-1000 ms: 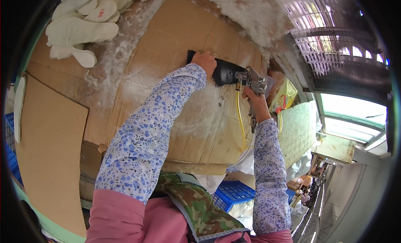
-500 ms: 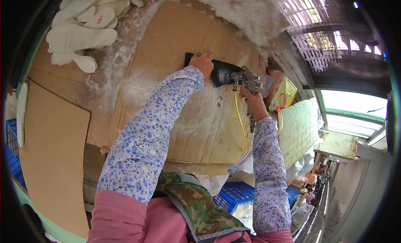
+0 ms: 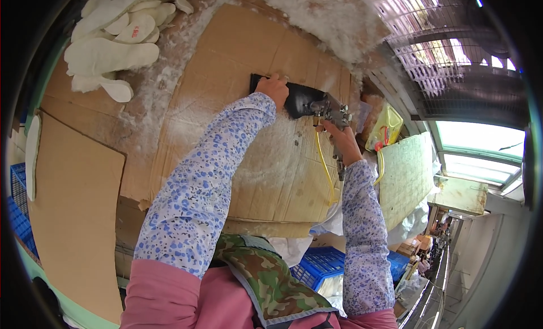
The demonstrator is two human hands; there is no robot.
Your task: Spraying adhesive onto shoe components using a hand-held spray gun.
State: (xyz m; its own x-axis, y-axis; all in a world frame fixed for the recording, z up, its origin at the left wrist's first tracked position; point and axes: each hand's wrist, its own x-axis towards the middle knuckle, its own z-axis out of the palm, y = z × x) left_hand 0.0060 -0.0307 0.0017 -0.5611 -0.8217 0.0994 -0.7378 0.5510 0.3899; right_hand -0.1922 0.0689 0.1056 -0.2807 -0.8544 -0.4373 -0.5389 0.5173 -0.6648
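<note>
A flat black piece [image 3: 300,98], its kind not clear, lies across the cardboard sheet [image 3: 226,63]. My left hand [image 3: 273,91] is closed on its left part, thumb and fingers gripping it. My right hand [image 3: 347,144] wraps round the handle of a metal spray gun [image 3: 337,115], whose head is at the right end of the black piece. From the gun a yellow hose [image 3: 326,179] hangs down over the cardboard's front edge. I cannot tell whether spray is coming out.
White insoles [image 3: 110,53] are piled at the far left. White fluff [image 3: 334,20] lines the back of the table. To the right are a yellow cut-open container [image 3: 386,125] and a pale board [image 3: 404,176]. Blue crates [image 3: 319,264] stand below; a brown board [image 3: 76,216] leans left.
The spray gun has shifted slightly left and toward me, its head nearer the black piece. My left hand and the black piece have hardly moved.
</note>
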